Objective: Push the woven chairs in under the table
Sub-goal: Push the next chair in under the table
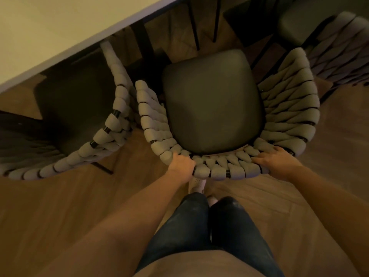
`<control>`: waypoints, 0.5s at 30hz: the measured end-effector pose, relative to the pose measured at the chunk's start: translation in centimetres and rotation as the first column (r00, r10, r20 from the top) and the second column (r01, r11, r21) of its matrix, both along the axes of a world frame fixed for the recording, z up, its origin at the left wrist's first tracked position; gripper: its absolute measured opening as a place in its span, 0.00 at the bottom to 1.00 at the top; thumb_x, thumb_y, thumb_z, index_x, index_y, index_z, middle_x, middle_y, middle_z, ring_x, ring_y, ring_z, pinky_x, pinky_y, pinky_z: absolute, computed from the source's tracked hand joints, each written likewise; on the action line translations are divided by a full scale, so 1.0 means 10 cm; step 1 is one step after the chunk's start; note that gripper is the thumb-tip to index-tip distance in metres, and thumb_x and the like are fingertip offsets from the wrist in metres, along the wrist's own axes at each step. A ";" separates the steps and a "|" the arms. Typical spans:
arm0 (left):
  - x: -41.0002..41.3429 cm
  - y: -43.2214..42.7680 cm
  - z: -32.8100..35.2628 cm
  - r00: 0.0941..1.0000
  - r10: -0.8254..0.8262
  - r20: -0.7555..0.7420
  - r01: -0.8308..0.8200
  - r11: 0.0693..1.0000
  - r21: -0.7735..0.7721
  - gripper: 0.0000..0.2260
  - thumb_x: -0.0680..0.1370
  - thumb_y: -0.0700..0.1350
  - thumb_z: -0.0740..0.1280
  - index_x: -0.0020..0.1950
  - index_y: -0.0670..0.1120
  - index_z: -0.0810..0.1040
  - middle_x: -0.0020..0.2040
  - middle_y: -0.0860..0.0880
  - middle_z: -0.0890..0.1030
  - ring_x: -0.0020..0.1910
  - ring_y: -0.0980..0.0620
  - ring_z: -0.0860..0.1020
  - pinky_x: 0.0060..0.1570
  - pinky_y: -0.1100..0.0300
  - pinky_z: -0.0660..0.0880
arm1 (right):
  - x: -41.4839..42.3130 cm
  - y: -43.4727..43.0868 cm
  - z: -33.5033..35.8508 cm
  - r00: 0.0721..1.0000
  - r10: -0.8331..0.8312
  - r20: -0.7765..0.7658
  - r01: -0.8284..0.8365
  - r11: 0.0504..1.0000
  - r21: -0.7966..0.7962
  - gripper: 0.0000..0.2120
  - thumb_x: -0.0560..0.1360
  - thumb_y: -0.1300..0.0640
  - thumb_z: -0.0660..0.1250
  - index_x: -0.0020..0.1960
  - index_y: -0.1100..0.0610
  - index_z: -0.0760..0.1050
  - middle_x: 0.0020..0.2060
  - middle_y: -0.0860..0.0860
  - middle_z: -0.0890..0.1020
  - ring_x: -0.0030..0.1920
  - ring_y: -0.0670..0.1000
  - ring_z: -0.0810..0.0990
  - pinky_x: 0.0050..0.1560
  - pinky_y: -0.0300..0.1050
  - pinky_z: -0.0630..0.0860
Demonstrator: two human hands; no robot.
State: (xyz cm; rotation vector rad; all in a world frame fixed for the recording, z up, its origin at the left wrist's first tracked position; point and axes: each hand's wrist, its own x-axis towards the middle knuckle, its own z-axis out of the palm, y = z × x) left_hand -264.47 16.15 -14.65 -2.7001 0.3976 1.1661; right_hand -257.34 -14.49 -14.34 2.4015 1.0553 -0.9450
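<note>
Left hand (182, 163): clasped on the top rim of the woven back of the middle chair (211, 100), left of centre, fingers curled over the rim and out of sight. Right hand (277, 162): laid over the same rim right of centre, fingers bent down onto the weave in a looser grasp. Spaced either side of the middle, probably to drive the chair straight and keep it from swivelling. Trousers (199, 226) and a pale shoe (196, 183) squarely behind the back, in line with the push. Middle chair: out on the wooden floor (60, 206), dark cushion wholly in the open, front edge aimed at the dark legs under the table (50, 33); not yet pushed in, by the look of it. Left chair (111, 124): just beside the middle chair, arm to arm, whether touching not clear; seat front close under the table edge, curved back out on the floor, angled; likely to snag the middle chair on the way in. Right chair (339, 48): apart at upper right, only partly in view, standing relative to the table not to be judged. Table: pale top, edge running diagonally across the upper left, nothing seen on the part in view.
</note>
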 end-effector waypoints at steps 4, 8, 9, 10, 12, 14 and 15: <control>0.16 -0.17 0.02 0.999 0.044 0.000 -0.044 0.999 0.003 0.13 0.79 0.47 0.61 0.62 0.51 0.76 0.56 0.48 0.80 0.60 0.44 0.76 0.67 0.40 0.60 | 0.34 -0.09 0.08 0.999 0.048 0.008 -0.048 0.999 -0.004 0.20 0.80 0.53 0.58 0.71 0.41 0.64 0.67 0.43 0.72 0.66 0.51 0.70 0.62 0.51 0.65; 0.38 -0.39 0.07 0.995 0.103 -0.007 -0.103 0.995 0.004 0.13 0.80 0.48 0.61 0.63 0.51 0.75 0.57 0.47 0.79 0.60 0.45 0.76 0.67 0.41 0.59 | 0.74 -0.21 0.12 0.990 0.144 0.001 -0.144 0.989 0.010 0.21 0.80 0.55 0.59 0.71 0.43 0.64 0.65 0.44 0.73 0.64 0.51 0.72 0.58 0.47 0.66; 0.43 -0.46 0.07 0.992 0.127 -0.011 -0.127 0.992 0.001 0.13 0.80 0.48 0.61 0.63 0.51 0.75 0.57 0.47 0.79 0.59 0.45 0.76 0.67 0.41 0.59 | 0.86 -0.25 0.13 0.985 0.170 -0.001 -0.170 0.985 0.010 0.21 0.80 0.54 0.59 0.71 0.43 0.63 0.65 0.44 0.73 0.63 0.51 0.72 0.57 0.47 0.66; 0.46 -0.50 0.08 0.990 0.141 -0.014 -0.141 0.990 0.001 0.13 0.80 0.49 0.61 0.63 0.51 0.75 0.56 0.48 0.79 0.59 0.45 0.76 0.67 0.42 0.60 | 0.94 -0.27 0.12 0.982 0.186 0.003 -0.186 0.982 0.013 0.21 0.80 0.54 0.59 0.71 0.43 0.63 0.65 0.44 0.73 0.63 0.51 0.72 0.57 0.46 0.66; 0.59 -0.62 0.08 0.985 0.172 -0.021 -0.172 0.985 0.012 0.13 0.80 0.50 0.61 0.63 0.51 0.76 0.55 0.48 0.80 0.58 0.45 0.76 0.66 0.42 0.61 | 1.15 -0.36 0.13 0.975 0.224 0.011 -0.224 0.974 0.028 0.20 0.80 0.53 0.59 0.71 0.43 0.63 0.64 0.45 0.74 0.62 0.51 0.73 0.56 0.47 0.66; 0.71 -0.74 0.08 0.978 0.206 -0.045 -0.205 0.978 0.023 0.14 0.80 0.52 0.61 0.64 0.51 0.75 0.56 0.48 0.79 0.58 0.45 0.76 0.66 0.42 0.61 | 1.37 -0.43 0.14 0.963 0.268 0.008 -0.268 0.963 0.030 0.19 0.80 0.52 0.58 0.70 0.43 0.64 0.64 0.45 0.74 0.61 0.51 0.74 0.56 0.47 0.68; 0.77 -0.79 0.07 0.976 0.213 -0.051 -0.211 0.977 0.034 0.15 0.80 0.52 0.61 0.65 0.51 0.74 0.57 0.47 0.79 0.59 0.45 0.76 0.66 0.41 0.61 | 1.47 -0.46 0.13 0.955 0.295 0.013 -0.295 0.955 0.030 0.18 0.80 0.52 0.58 0.70 0.44 0.64 0.63 0.45 0.74 0.61 0.51 0.74 0.56 0.47 0.68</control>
